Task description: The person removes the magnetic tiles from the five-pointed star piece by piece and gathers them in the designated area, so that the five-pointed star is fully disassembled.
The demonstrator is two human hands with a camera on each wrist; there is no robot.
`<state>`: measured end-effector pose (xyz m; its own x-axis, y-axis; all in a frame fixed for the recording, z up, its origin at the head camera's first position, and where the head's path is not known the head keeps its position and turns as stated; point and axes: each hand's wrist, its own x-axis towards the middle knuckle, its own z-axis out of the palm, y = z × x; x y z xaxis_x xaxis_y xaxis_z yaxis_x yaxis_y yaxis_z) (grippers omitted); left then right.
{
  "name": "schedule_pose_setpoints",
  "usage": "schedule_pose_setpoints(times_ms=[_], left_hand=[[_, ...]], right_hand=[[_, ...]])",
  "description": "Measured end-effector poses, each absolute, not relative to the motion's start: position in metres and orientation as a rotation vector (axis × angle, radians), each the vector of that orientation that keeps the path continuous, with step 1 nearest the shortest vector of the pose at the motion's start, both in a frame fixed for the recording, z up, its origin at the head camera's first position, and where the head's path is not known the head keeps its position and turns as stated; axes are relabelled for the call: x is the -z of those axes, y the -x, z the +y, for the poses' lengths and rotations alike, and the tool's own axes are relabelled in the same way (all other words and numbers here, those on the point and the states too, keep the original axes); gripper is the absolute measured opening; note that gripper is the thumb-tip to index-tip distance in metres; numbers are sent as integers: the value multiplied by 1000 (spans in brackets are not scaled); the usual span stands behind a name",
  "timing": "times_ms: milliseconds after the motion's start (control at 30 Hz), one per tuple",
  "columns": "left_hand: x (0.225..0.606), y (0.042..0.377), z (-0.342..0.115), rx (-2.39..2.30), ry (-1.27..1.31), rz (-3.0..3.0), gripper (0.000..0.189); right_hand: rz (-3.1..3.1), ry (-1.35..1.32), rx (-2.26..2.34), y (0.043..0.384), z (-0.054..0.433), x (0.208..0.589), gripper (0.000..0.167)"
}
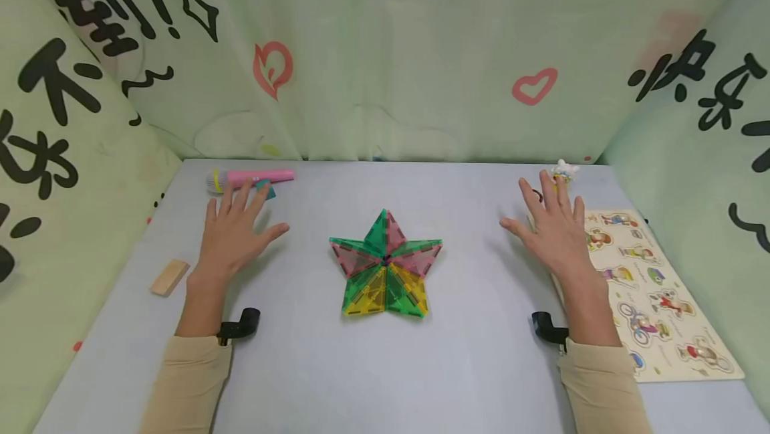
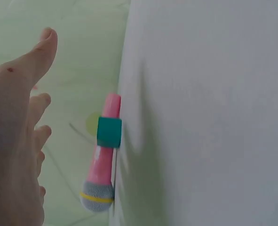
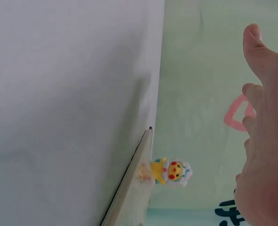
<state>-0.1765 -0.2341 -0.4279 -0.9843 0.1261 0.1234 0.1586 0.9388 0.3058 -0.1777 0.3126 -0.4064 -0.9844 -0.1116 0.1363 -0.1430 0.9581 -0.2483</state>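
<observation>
Pale green curtain point(image 1: 391, 53) with black characters and red hearts encloses the far side and both flanks of a white table point(image 1: 385, 380), on which a star point(image 1: 386, 263) of translucent green, red and yellow tiles lies flat, between the two hands. Right of the star, a cream board point(image 1: 637, 292) printed with small coloured figures stretches along the table's edge, partly hidden by the right arm. Also right of the star, the right hand point(image 1: 556, 237) hovers by the board's near-star edge, its fingers spread wide and thumb pointing toward the star. Left of the star, the left hand point(image 1: 231, 233) is likewise spread wide above the table, thumb out to the star's side. Beyond and left of the star lies a pink microphone point(image 1: 273, 174) with a grey, yellow-banded head. A plain wooden block point(image 1: 169, 278) sits farther left of the star. Beyond and right of it stands a yellow-and-white figurine point(image 3: 175, 170). A teal cube point(image 2: 109, 132) rests left of and beyond the star, just beside the microphone.
</observation>
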Motion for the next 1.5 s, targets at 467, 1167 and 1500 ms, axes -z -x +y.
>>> schedule_pose_setpoints(times_ms=[467,1167,1500], left_hand=[[426,176,-195,538,336,-2968,89],[430,178,-114,749,582,-3103,93],[432,178,-85,747,551,-3186,97]], right_hand=[[-2938,-351,-549,182,287,401,85],[-3067,-483,-844,194,226,412,73],[-3105,-506,-1062,189,203,414,62]])
